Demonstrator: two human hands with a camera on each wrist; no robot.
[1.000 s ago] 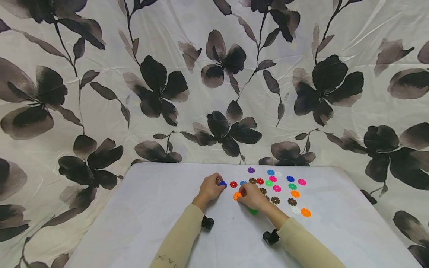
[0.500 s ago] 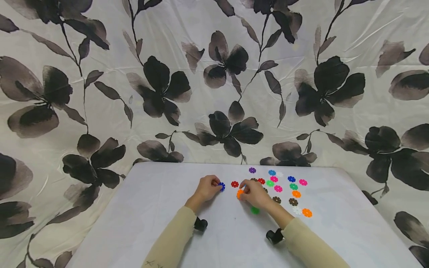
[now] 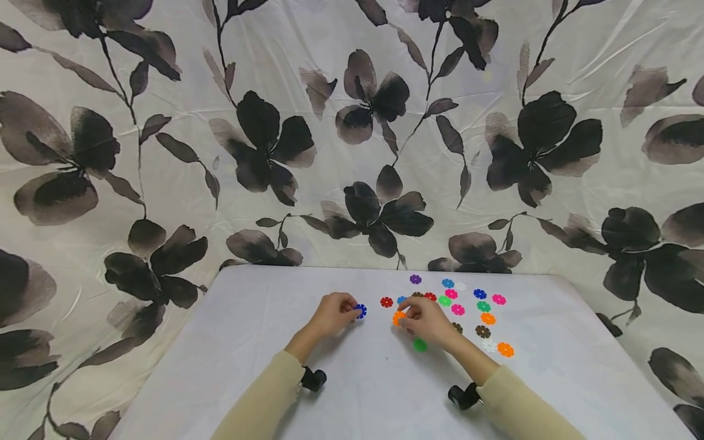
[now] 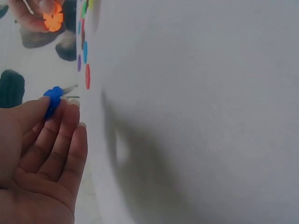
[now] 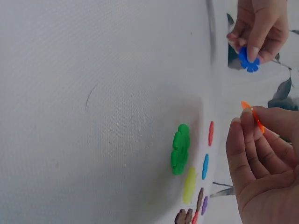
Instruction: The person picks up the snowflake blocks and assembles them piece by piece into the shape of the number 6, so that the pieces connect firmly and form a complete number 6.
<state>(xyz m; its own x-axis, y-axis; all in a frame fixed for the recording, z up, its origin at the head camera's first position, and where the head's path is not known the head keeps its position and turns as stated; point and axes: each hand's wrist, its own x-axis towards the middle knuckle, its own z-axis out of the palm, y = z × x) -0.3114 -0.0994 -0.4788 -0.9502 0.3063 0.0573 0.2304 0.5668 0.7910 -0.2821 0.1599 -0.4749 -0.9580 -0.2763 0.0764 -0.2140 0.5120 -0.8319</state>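
Between left thumb and fingers, my left hand (image 3: 333,314) pinches a dark blue flower-shaped plastic disc (image 3: 360,311). The left wrist view shows that blue disc (image 4: 53,99) by its notched edge, held above the table surface. My right hand (image 3: 431,322) pinches an orange disc (image 3: 398,318) of the same kind. Seen from the right wrist, the orange disc (image 5: 256,119) is turned nearly edge-on between thumb and fingertips. The two held discs are apart, facing each other. A red disc (image 3: 387,302) lies on the table between and beyond them.
Several loose flower discs in mixed colours lie right of centre on the white table (image 3: 220,342). A green disc (image 3: 420,345) is just below the right hand, with a yellow disc (image 5: 189,185) near it. A floral cloth (image 3: 308,201) hangs behind the table.
Both hands have drawn apart a little, the left one leftward and nearer the body, the right one slightly rightward. Each keeps its disc; the blue one's face shows more now.
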